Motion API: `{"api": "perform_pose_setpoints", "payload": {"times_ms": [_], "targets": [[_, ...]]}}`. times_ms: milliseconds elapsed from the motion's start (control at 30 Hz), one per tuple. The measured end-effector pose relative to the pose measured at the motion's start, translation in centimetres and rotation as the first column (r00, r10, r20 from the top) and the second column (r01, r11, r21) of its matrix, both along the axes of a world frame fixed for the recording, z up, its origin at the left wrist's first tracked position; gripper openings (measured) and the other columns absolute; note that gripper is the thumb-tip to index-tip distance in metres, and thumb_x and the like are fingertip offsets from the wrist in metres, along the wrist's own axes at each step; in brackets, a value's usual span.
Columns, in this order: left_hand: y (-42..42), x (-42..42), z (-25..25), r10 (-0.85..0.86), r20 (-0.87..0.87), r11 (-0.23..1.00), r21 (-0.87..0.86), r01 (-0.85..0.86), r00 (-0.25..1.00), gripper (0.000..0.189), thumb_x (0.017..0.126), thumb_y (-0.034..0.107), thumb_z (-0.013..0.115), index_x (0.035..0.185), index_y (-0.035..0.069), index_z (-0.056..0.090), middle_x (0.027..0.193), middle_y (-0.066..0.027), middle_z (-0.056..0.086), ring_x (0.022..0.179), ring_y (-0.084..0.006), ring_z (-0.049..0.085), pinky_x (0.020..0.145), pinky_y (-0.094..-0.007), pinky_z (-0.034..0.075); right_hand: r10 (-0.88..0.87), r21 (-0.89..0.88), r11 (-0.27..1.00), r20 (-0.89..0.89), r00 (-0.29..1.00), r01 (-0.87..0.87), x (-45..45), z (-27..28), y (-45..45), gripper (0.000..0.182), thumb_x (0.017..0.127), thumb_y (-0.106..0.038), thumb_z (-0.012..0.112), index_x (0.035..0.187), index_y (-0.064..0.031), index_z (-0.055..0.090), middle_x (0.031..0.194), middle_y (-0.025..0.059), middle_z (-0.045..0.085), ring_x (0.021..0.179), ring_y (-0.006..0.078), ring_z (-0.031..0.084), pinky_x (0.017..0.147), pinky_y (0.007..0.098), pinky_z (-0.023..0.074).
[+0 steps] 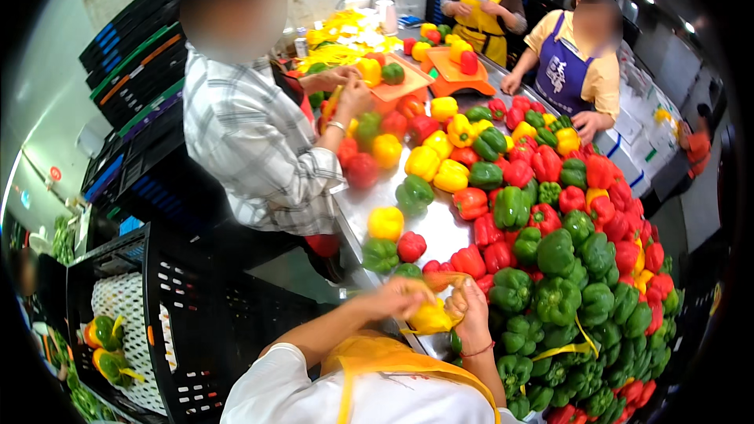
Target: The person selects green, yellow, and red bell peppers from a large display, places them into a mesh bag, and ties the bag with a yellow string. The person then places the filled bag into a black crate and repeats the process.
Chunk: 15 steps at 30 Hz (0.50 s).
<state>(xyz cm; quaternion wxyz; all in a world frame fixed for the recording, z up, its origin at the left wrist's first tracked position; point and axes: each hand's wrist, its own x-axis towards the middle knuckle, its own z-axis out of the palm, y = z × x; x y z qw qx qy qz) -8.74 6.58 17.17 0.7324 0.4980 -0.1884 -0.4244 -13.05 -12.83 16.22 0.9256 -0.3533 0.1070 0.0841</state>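
My left hand (397, 298) and my right hand (468, 301) meet over the table's near edge, both on a yellow mesh net bag (443, 282). My right hand grips the stretched netting from the side. My left fingers pinch it, slightly blurred. A yellow bell pepper (430, 317) shows below the fingers, apparently inside the net. Just beyond lie red bell peppers (468, 260) and a green bell pepper (380, 255). To the right of my right hand rises a big heap of green bell peppers (556, 300).
A metal table (442, 225) carries mixed peppers. Orange scales (459, 73) and a pile of yellow nets (341, 32) stand farther back. At left, a black crate (194, 330) holds netted peppers (106, 333). A co-worker in plaid (253, 141) and two aproned people (559, 70) stand around.
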Motion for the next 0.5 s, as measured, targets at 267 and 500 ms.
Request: {"api": "perform_pose_setpoints", "payload": {"times_ms": [267,500], "targets": [[-1.3,2.8,-1.4,0.334,-0.308,0.923,-0.087,-0.376,0.891,0.022,0.093,0.032,0.045,0.090,0.012,0.053,0.073,-0.0003,0.053,0.064,-0.0081,0.048,0.056,-0.0219,0.040,0.282,-0.190,0.939,-0.057,0.958,-0.288,-1.4,1.1,1.1,0.021,0.090,-0.019,0.054,0.104,-0.0030,0.056,0.074,-0.0039,0.052,0.057,0.0019,0.042,0.048,0.0171,0.0321],[-0.3,0.8,-0.8,-0.014,-0.539,0.975,-0.194,-0.108,0.842,0.028,0.092,0.036,0.045,0.097,0.009,0.050,0.051,0.0028,0.038,0.038,-0.0059,0.034,0.036,-0.0190,0.029,-0.074,-0.318,0.942,0.122,0.990,0.109,0.3,-0.5,1.0,0.019,0.091,-0.018,0.052,0.102,-0.0033,0.057,0.085,-0.0017,0.058,0.067,0.0021,0.050,0.059,0.0176,0.0418]]}}
